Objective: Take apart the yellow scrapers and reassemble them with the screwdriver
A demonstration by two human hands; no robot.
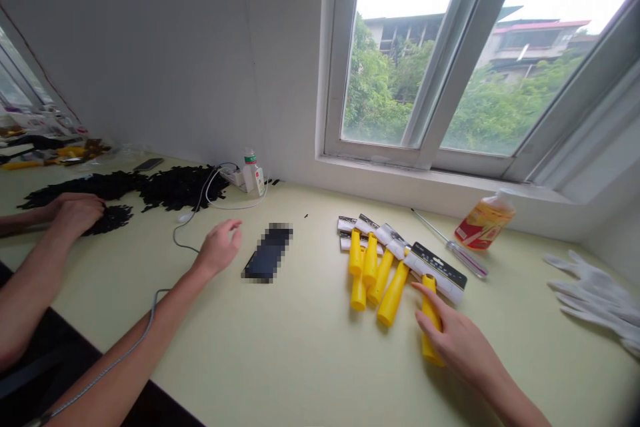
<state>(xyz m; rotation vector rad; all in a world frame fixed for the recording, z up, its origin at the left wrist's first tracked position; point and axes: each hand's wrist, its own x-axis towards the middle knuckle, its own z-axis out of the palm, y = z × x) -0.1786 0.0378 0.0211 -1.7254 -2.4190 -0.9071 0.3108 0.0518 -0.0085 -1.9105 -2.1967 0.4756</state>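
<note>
My right hand (463,340) is closed around the yellow handle of a scraper (431,320), its index finger lying across the handle and its thumb along the left side. A black-and-white card sleeve (437,270) covers that scraper's blade end. Just left of it, several more yellow-handled scrapers (393,293) lie bunched together, some overlapping, handles towards me. My left hand (219,248) hovers over or rests on the table, which I cannot tell; its fingers are loosely bent and apart, holding nothing. Beside it lies a dark, pixelated phone-like slab (269,253).
A screwdriver (467,259), a bottle of orange liquid (484,221) and white gloves (595,287) lie at right. Black piles (183,187), a cable (183,240) and small bottles (255,173) are at left. Another person's hands (80,217) work among the black pieces.
</note>
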